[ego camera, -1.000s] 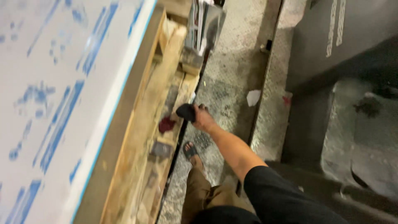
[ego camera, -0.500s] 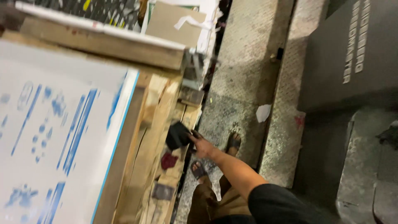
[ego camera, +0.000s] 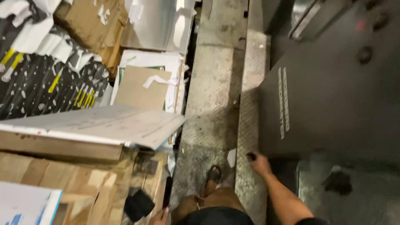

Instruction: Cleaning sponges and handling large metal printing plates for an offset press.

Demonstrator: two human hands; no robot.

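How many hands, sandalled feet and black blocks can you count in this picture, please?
Hands: 2, the left hand and the right hand
Sandalled foot: 1
Black block: 1
Total: 4

A small black flat object, tilted, sits against the wooden pallet at the frame's bottom edge.
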